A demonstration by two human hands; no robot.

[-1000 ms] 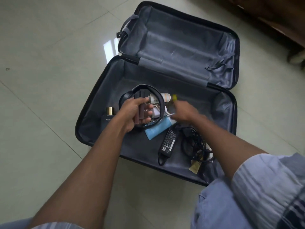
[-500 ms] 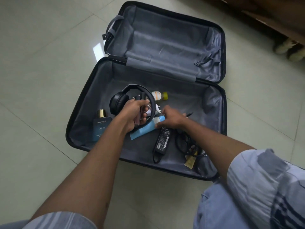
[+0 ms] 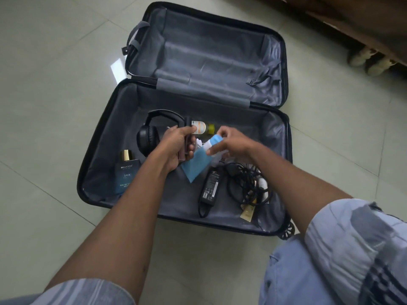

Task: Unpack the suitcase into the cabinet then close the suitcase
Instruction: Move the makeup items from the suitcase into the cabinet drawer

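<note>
Suitcase (image 3: 136, 137) lies open on the tiled floor (image 3: 55, 84). Inside its near half, the left hand (image 3: 178, 146) is closed around black headphones (image 3: 152, 130) and a dark slim item, while the right hand (image 3: 231, 144) pinches a blue-and-white tube (image 3: 212, 144) above a blue packet (image 3: 195, 166), beside a charger (image 3: 210, 186).
</note>
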